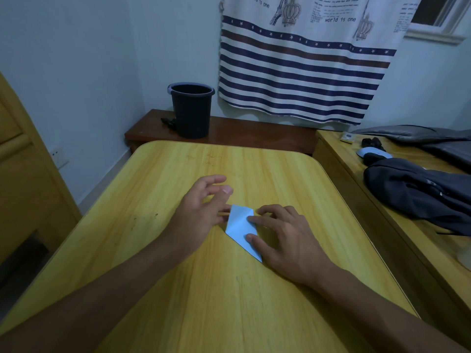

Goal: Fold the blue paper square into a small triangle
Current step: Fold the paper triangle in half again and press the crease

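Observation:
The blue paper (239, 226), folded into a narrow pointed shape, lies flat on the yellow wooden table (178, 263) near its middle. My right hand (288, 240) rests on the paper's right side, with its thumb and a fingertip pressing it down against the table. My left hand (204, 202) sits at the paper's left edge with fingers spread, some raised above the table. Its lower fingertips reach the paper's upper left corner; I cannot tell whether they grip it. The paper's right part is hidden under my right hand.
A black bucket (191, 109) stands on a dark brown low cabinet (254, 135) behind the table. To the right, a second wooden desk (397, 215) holds dark bags (418, 192) and small items. A striped curtain (300, 72) hangs on the back wall. A wooden cabinet (23, 179) stands at left.

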